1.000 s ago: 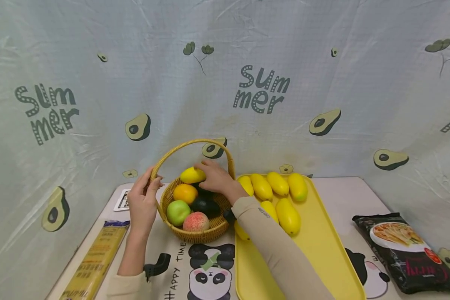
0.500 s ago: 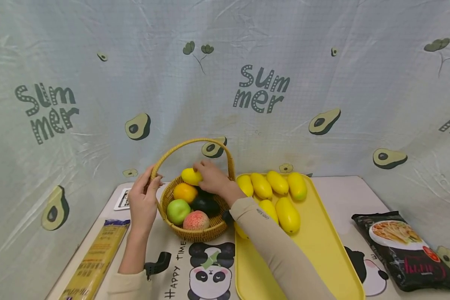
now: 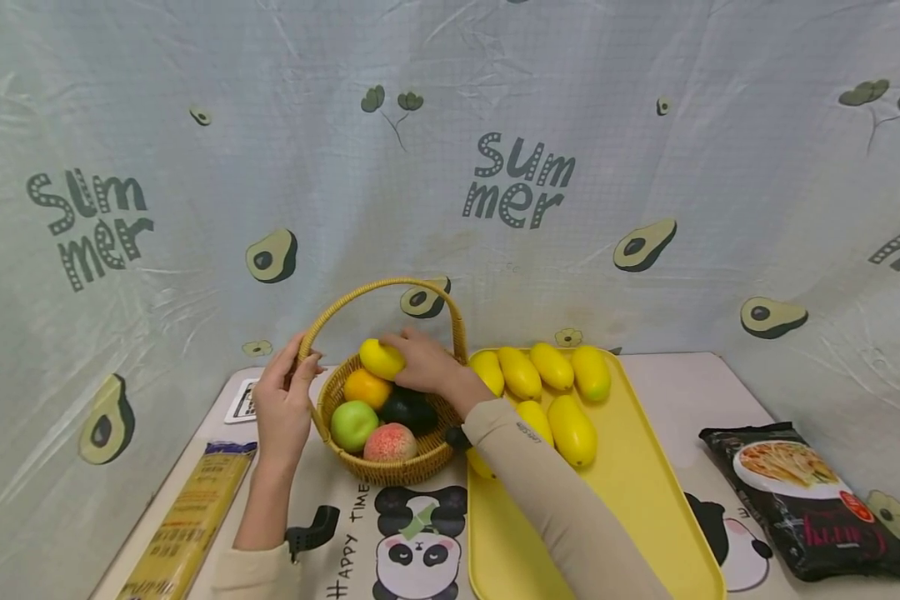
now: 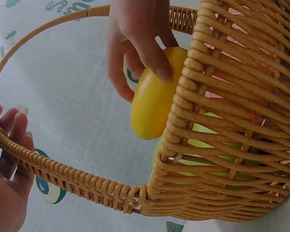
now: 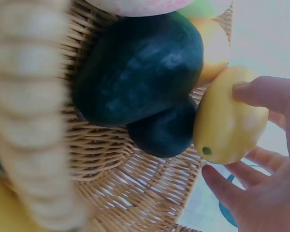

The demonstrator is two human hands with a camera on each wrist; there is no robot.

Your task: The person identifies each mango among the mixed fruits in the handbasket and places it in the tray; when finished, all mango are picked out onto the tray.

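In the head view my left hand (image 3: pixel 283 404) grips the left side of the arched handle (image 3: pixel 378 286) of a wicker basket (image 3: pixel 390 475). My right hand (image 3: pixel 425 364) pinches a yellow mango (image 3: pixel 380 359) at the basket's back rim, just above an orange (image 3: pixel 367 389). In the right wrist view the thumb lies on top of the mango (image 5: pixel 229 116) and the fingers reach under it, beside two dark green fruits (image 5: pixel 140 70). A green apple (image 3: pixel 355 426) and a peach (image 3: pixel 392 442) sit in the basket's front. From the left wrist, the mango (image 4: pixel 157 96) overlaps the rim.
Right of the basket lies a yellow tray (image 3: pixel 630 500) bearing several mangoes (image 3: pixel 572 431), partly under my right forearm. A yellow packet (image 3: pixel 191 517) lies at the left and a black food bag (image 3: pixel 806 500) at the right. A printed curtain (image 3: pixel 390 183) hangs behind.
My right hand has turned the mango to a steeper tilt and lowered it slightly toward the orange. The left hand keeps its hold on the handle.
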